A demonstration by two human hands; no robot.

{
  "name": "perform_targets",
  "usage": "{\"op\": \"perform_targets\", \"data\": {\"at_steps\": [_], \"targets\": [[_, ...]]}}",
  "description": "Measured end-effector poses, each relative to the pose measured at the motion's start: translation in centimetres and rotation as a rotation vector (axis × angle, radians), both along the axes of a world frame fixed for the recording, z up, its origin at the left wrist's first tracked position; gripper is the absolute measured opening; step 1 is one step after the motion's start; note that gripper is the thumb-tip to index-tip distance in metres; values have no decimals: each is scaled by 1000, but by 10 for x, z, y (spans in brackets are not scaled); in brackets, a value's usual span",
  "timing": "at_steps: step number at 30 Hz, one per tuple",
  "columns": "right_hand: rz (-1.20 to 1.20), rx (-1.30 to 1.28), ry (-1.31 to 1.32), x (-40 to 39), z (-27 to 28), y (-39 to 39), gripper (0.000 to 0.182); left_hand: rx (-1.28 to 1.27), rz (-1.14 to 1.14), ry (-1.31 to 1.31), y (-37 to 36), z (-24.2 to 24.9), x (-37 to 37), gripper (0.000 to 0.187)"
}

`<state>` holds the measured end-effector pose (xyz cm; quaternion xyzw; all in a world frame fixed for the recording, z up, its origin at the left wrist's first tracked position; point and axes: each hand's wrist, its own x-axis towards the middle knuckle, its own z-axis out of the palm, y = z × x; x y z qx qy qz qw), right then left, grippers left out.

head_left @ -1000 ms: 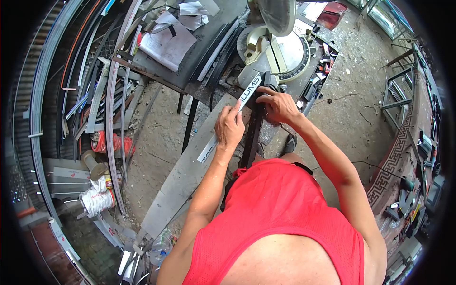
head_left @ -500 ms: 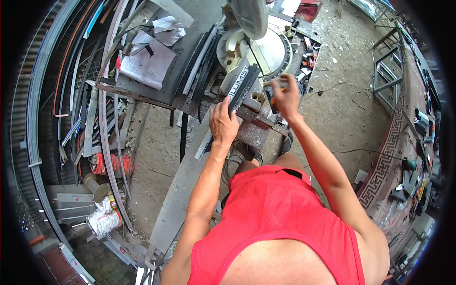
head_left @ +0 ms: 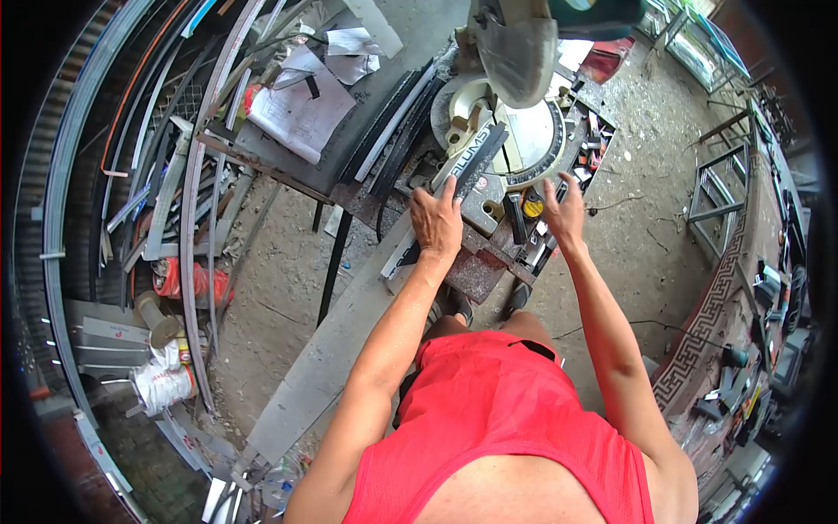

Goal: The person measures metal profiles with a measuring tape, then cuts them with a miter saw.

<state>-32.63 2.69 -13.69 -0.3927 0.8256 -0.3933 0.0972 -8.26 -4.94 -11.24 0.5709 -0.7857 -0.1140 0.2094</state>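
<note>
My left hand [head_left: 436,220] grips the near end of a dark metal profile [head_left: 483,161], thumb and forefinger at its edges. The profile lies slantwise along the fence of a miter saw [head_left: 537,140], which is marked with large letters. The saw's blade guard [head_left: 521,70] is raised above the round table. My right hand [head_left: 565,214] is open and empty, fingers spread, just right of a yellow and black tape measure [head_left: 532,206]. That tape measure rests at the saw's near right side, beside a dark upright piece [head_left: 514,220].
Dark profiles [head_left: 397,118] and paper sheets [head_left: 301,105] lie on the bench to the left. Long metal strips [head_left: 194,210] curve along the left side. Offcuts [head_left: 598,135] are scattered right of the saw. A metal frame [head_left: 720,188] stands farther right.
My right hand has let go of the tape measure and moved right, its fingers opening. My left hand stays on the profile. The whole view has shifted slightly.
</note>
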Motion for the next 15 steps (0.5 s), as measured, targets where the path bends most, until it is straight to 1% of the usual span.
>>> {"op": "perform_targets", "data": {"at_steps": [2,4,5,6,7,8,9,10,11,13,15], "targets": [[-57,-274,-27,-23,22,-6,48,-38,32,-13,-1,0,-7,50],[-127,-462,293,-41,109,-20,41,-5,67,1,-1,1,-10,49],[-125,-613,276,-65,140,-34,38,14,89,-2,-2,2,-12,48],[-46,-719,344,-82,191,-47,40,30,108,-3,-4,4,-14,48],[-63,-592,437,-85,251,-57,40,67,125,12,-6,8,-17,47],[-58,-577,715,-99,294,-74,34,75,126,17,-6,10,-17,47],[139,-409,1627,-142,346,-94,30,80,122,20,-6,12,-17,48],[367,-485,1436,-178,371,-127,39,83,118,21,-6,13,-17,48],[370,-484,1437,-206,373,-140,39,106,113,7,-6,14,-16,50],[378,-216,1290,-208,385,-145,42,104,99,-23,-4,13,-14,50],[375,47,1125,-184,397,-156,46,128,72,-83,-7,14,-13,51]]}}
